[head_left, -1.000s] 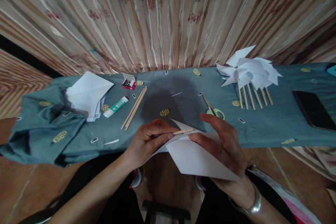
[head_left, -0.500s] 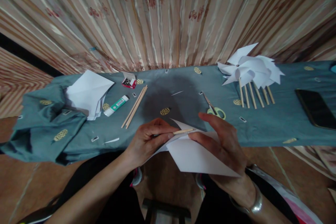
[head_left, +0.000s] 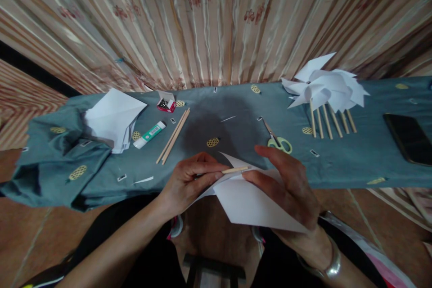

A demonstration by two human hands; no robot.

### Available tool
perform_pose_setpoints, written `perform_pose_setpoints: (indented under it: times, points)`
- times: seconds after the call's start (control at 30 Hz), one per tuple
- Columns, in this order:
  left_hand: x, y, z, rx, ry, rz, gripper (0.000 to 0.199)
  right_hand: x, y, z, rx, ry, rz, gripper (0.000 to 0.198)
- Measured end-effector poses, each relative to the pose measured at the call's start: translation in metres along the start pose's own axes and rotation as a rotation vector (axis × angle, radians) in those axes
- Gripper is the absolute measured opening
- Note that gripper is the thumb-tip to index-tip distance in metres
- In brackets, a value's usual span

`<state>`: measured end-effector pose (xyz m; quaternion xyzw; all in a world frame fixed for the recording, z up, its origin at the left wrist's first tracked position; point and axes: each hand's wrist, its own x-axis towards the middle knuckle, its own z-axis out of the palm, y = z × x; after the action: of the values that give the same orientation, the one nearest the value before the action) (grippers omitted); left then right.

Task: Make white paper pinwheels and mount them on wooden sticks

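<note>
Near the front edge of the table, my left hand (head_left: 196, 180) pinches a thin wooden stick (head_left: 235, 169) between thumb and fingers. The stick lies against a folded white paper pinwheel (head_left: 256, 200). My right hand (head_left: 286, 180) is curled round the right side of the pinwheel, its index finger reaching toward the stick's end and the thumb raised. Where paper and stick meet is partly covered by my fingers. Closest beyond my right hand are the scissors (head_left: 280, 143) with pale green handles, lying on the cloth.
A grey-green cloth (head_left: 236, 137) covers the table. On the left lie stacked white paper (head_left: 114, 117), a glue stick (head_left: 150, 135), a small red box (head_left: 166, 102) of metal pins and loose wooden sticks (head_left: 175, 137). Finished pinwheels (head_left: 326, 87) and a phone (head_left: 408, 138) lie right.
The view has shifted very slightly. Both hands keep the same hold on the stick and pinwheel, and the paper's lower right edge has dipped a little.
</note>
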<state>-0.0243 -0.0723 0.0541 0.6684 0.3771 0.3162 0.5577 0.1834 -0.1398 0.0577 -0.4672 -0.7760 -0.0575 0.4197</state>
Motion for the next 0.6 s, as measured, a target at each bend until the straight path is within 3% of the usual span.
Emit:
perform_pose_setpoints:
  times: [0.6]
  points:
    - [-0.0009, -0.0005, 0.0004, -0.009, -0.007, 0.000, 0.022, -0.0016, 0.0003, -0.0015, -0.009, -0.032, -0.004, 0.019]
